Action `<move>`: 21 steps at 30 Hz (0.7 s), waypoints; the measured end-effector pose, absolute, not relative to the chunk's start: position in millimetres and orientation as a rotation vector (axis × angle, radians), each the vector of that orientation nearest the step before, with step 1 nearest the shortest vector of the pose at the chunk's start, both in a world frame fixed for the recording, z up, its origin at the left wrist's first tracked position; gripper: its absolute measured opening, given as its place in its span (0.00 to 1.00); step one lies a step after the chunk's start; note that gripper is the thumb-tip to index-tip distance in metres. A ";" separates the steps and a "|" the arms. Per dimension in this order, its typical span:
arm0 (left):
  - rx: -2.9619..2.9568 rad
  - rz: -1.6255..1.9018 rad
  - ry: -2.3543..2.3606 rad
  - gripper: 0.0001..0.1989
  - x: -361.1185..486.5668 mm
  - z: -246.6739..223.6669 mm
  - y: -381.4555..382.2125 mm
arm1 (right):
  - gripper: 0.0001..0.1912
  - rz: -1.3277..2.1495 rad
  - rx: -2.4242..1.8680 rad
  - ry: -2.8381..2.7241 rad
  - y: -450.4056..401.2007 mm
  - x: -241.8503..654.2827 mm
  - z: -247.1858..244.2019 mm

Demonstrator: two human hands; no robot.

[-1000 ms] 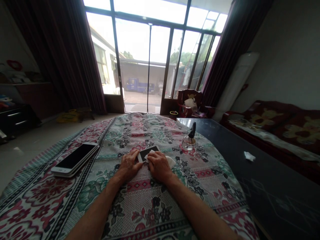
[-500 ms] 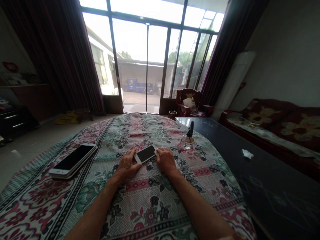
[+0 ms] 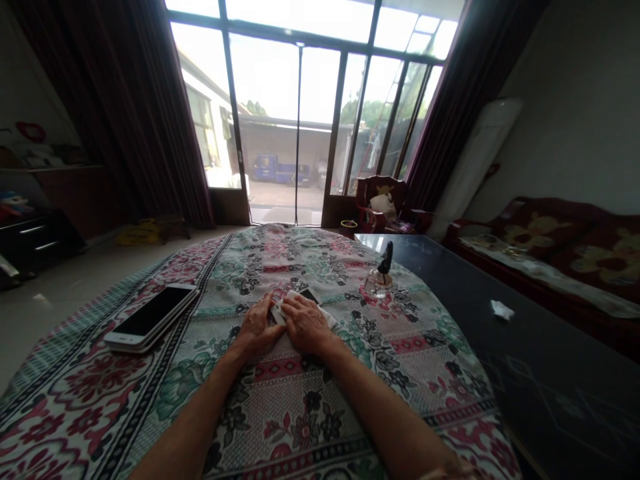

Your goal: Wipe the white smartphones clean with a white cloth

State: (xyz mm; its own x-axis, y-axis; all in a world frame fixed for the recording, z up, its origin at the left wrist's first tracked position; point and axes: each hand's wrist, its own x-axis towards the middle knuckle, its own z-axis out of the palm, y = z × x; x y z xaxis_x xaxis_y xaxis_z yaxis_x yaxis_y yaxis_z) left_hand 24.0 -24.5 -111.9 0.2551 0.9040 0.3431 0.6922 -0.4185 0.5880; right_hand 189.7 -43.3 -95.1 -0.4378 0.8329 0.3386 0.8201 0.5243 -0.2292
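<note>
My left hand rests on the left end of a smartphone lying flat on a floral tablecloth. My right hand presses a white cloth onto the phone. The cloth and both hands hide most of the phone, and only a corner of its dark screen shows beyond my right fingers. A stack of white-framed smartphones lies on the cloth to the left of my hands, apart from them.
A small glass bottle with a dark top stands to the right on the tablecloth. Beside it lies a dark glass tabletop with a white paper scrap. A red sofa stands beyond.
My right hand has moved left onto the phone with the white cloth, covering the screen that showed bare before. My left hand stays at the phone's left end.
</note>
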 end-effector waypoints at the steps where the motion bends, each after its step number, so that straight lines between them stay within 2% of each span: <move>1: 2.212 0.921 1.463 0.39 23.6 -110.2 -24.8 | 0.20 0.049 -1.415 -2.322 -38.9 194.5 -96.0; 8: 2.198 0.900 1.474 0.41 23.8 -105.6 -26.5 | 0.23 -0.013 -1.687 -2.093 -29.8 218.0 -101.2; 17: 2.226 0.954 1.485 0.38 24.2 -116.1 -23.8 | 0.19 0.014 -1.087 -2.456 -55.4 191.2 -96.2; 21: 2.238 0.933 1.475 0.38 23.8 -113.8 -24.2 | 0.20 0.038 -1.208 -2.403 -46.9 194.7 -96.6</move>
State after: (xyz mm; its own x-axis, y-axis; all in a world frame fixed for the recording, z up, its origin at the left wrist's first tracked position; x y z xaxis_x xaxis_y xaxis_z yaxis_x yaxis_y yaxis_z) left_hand 23.8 -24.2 -113.8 0.2607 0.8991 0.3516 0.7029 -0.4265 0.5693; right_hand 194.7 -46.9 -96.6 -0.5162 0.7685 0.3781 0.7563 0.6162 -0.2199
